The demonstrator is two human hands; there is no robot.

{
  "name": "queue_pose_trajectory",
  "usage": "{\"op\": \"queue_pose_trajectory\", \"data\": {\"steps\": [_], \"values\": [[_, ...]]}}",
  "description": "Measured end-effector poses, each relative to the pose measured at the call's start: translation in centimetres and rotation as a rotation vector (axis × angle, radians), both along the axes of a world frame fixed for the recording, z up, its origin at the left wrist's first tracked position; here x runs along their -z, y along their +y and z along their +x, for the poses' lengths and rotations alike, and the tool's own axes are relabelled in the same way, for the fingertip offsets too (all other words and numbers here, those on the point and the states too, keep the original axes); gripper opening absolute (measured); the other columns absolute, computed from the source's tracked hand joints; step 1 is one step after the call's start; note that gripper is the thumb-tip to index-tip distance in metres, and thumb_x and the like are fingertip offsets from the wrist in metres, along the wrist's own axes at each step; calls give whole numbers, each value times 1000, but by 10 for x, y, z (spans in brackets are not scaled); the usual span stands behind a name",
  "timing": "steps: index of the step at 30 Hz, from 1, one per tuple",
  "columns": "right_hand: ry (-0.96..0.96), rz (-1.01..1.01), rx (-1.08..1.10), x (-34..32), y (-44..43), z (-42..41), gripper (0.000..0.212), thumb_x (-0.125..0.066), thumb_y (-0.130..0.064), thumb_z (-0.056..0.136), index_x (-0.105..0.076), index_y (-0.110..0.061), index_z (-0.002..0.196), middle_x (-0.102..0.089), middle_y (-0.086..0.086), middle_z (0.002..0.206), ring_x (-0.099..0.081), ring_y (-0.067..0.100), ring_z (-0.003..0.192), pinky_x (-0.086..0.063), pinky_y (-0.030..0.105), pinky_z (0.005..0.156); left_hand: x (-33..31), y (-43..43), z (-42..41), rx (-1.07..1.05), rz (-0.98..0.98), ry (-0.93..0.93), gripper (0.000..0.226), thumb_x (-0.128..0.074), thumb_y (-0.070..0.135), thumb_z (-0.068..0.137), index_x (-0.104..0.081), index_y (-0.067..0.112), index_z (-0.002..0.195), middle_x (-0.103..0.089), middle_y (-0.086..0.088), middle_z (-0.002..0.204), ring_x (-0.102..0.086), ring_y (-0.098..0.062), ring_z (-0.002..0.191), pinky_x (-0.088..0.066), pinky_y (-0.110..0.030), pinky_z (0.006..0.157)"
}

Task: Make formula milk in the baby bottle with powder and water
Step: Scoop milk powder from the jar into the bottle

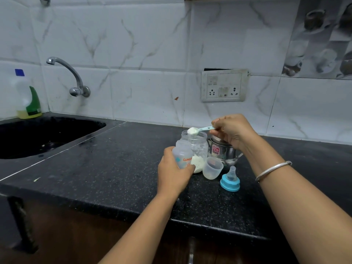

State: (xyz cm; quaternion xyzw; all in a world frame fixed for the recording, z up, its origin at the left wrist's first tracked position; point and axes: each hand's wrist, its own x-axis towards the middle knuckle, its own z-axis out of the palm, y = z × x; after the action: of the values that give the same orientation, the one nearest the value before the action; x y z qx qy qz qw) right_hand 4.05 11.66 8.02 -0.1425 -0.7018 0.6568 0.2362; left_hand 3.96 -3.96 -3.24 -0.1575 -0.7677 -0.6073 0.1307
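**Loaded scoop held over the jar, bottle mouth just below and to the left**

A heaped scoop (198, 130) of white powder is held above the open mouth of the powder jar (199, 147). Its handle is pinched between the thumb and fingertips of the right hand (233, 131), to the right of the jar. The scoop's long axis runs roughly level, with the bowl at the end towards the left.

The baby bottle (183, 155) is gripped by the left hand (173, 174), whose fingers and thumb are curled round its lower body. It is kept roughly upright, touching or just in front of the jar on its left side. Its open mouth sits lower than the jar's rim, so the bowl probably has to be carried a little left and down before it is tipped. The right hand is the nearer one for that move.

Behind the jar to the right a steel vessel (224, 152) is seen. A clear cap (212, 168) and a blue teat ring (230, 182) lie in front of the jar to the right.
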Motion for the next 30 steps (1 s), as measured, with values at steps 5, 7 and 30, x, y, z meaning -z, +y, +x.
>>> {"op": "queue_pose_trajectory", "data": {"steps": [5, 7, 30], "values": [[6, -68, 20, 2, 2, 2, 15, -57, 13, 81, -56, 5, 68, -56, 14, 75, -60, 21, 59, -56, 19, 48, 1, 1, -1, -5, -18, 7, 54, -75, 19, 71, -45, 21, 116, -58, -2, 113, -56, -18, 96, -43, -27, 74], [6, -83, 20, 4, 2, 1, 16, -57, 14, 80, -56, 5, 67, -56, 14, 73, -59, 21, 59, -57, 21, 50, 1, 1, -1, -6, -21, 9, 53, -75, 20, 71, -46, 21, 115, -58, -2, 112, -56, -17, 96, -42, -26, 73], [50, -153, -82, 3, -17, 25, 12, -57, 12, 81, -60, 5, 72, -60, 17, 76, -62, 19, 55, -56, 18, 52, 1, 1, -2, -20, -3, -1, 53, -73, 17, 70, -48, 21, 116, -58, -2, 113, -56, -19, 97, -44, -29, 75]]}}
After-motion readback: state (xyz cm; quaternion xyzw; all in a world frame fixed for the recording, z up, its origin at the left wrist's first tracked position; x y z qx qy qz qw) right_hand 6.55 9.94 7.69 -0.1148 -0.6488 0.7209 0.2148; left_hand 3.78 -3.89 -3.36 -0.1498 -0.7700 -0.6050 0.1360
